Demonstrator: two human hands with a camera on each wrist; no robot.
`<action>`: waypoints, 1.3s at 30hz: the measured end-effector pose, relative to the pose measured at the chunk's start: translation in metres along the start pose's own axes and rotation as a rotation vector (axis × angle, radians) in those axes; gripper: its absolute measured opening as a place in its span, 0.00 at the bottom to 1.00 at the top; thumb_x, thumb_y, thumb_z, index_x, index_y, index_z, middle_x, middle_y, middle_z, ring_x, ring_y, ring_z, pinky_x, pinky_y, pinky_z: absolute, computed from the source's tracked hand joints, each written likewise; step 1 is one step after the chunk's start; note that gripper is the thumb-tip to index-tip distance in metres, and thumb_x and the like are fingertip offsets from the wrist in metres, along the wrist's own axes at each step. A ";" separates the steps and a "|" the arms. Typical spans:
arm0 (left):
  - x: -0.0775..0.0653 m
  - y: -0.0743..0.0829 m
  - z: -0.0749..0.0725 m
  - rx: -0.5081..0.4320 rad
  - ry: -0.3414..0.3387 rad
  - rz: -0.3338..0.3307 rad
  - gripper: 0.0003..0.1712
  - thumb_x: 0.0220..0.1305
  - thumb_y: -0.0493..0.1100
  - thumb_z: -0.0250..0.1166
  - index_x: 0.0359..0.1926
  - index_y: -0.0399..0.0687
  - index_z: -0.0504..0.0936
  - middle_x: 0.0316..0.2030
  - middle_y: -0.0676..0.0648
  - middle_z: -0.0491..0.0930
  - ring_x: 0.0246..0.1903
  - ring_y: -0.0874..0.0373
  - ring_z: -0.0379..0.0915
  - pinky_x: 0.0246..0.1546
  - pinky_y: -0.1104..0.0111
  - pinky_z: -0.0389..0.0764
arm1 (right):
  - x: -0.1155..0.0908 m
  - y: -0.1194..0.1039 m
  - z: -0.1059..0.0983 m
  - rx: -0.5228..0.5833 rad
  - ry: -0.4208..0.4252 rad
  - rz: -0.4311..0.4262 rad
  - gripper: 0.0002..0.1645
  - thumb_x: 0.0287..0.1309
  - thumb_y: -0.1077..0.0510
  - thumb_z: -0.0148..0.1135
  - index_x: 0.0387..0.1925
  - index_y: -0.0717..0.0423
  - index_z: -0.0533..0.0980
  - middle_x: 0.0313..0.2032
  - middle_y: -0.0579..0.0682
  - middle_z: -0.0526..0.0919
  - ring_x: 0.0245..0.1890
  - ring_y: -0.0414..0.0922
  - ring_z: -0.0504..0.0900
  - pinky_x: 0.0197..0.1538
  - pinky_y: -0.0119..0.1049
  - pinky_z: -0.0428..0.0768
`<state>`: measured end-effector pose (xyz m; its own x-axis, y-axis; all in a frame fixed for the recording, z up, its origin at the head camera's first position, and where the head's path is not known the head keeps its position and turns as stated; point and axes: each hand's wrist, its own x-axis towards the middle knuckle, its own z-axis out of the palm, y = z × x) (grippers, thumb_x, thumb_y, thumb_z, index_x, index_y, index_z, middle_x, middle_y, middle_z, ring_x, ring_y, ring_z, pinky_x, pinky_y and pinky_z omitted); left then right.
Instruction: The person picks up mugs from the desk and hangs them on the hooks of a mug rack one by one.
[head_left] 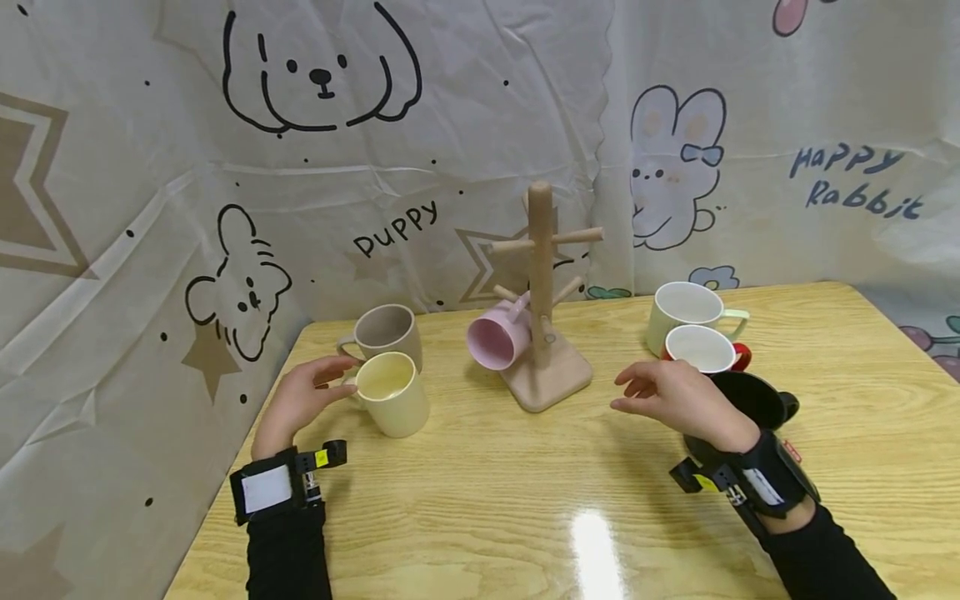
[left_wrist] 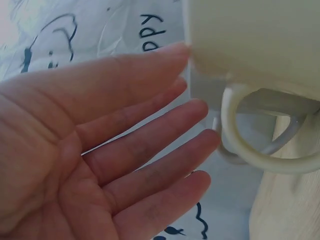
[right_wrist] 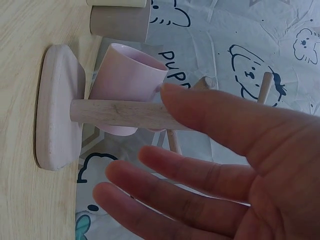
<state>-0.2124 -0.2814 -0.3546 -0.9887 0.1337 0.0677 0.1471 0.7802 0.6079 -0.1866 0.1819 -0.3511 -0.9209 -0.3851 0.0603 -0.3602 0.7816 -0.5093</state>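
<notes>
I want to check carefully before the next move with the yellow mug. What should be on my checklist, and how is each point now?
1. Yellow mug upright on the table: ok.
2. Left hand gripping the handle: not ok; fingers extended, not around it.
3. Thumb touching the mug: cannot tell; its tip meets the mug's edge in view.
4. Right hand empty: ok.
5. Upper pegs of the wooden rack bare: ok.
6. Pink mug fully seated on the rack: cannot tell.

Cartoon-printed cloth backdrop (head_left: 480,117), light wooden table (head_left: 450,517)
</notes>
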 end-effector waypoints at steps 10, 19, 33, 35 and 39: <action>0.006 -0.025 0.009 -0.018 -0.051 -0.024 0.20 0.59 0.33 0.60 0.53 0.32 0.74 0.53 0.31 0.73 0.54 0.35 0.69 0.52 0.48 0.72 | 0.001 0.002 0.001 0.001 -0.010 0.003 0.19 0.51 0.50 0.66 0.40 0.59 0.79 0.30 0.48 0.84 0.30 0.40 0.80 0.33 0.33 0.78; 0.010 -0.026 0.016 0.061 0.017 -0.056 0.14 0.61 0.37 0.60 0.46 0.34 0.80 0.46 0.35 0.80 0.47 0.39 0.75 0.46 0.51 0.76 | 0.003 0.003 0.002 -0.009 -0.026 0.016 0.20 0.51 0.49 0.66 0.41 0.60 0.79 0.32 0.49 0.84 0.31 0.41 0.80 0.34 0.34 0.79; 0.007 0.000 0.008 -0.017 -0.070 -0.025 0.16 0.59 0.42 0.63 0.45 0.36 0.82 0.40 0.39 0.83 0.40 0.53 0.77 0.43 0.56 0.77 | 0.003 0.005 0.003 0.009 -0.031 0.017 0.20 0.51 0.49 0.65 0.41 0.60 0.78 0.32 0.49 0.84 0.31 0.41 0.80 0.34 0.34 0.79; 0.006 0.002 0.007 -0.027 -0.074 -0.039 0.16 0.59 0.42 0.63 0.45 0.35 0.82 0.40 0.39 0.83 0.41 0.53 0.76 0.44 0.56 0.76 | 0.004 0.005 0.003 0.010 -0.031 0.020 0.20 0.51 0.50 0.65 0.41 0.60 0.78 0.32 0.49 0.84 0.31 0.40 0.80 0.34 0.34 0.79; 0.005 0.002 0.006 -0.035 -0.070 -0.037 0.17 0.59 0.42 0.63 0.45 0.35 0.82 0.40 0.38 0.83 0.41 0.53 0.76 0.43 0.56 0.76 | 0.004 0.006 0.003 0.014 -0.029 0.020 0.20 0.52 0.50 0.65 0.41 0.60 0.78 0.32 0.49 0.84 0.31 0.41 0.80 0.35 0.34 0.79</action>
<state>-0.2168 -0.2758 -0.3574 -0.9889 0.1485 -0.0101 0.1082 0.7639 0.6362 -0.1917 0.1833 -0.3566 -0.9232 -0.3836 0.0246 -0.3391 0.7825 -0.5222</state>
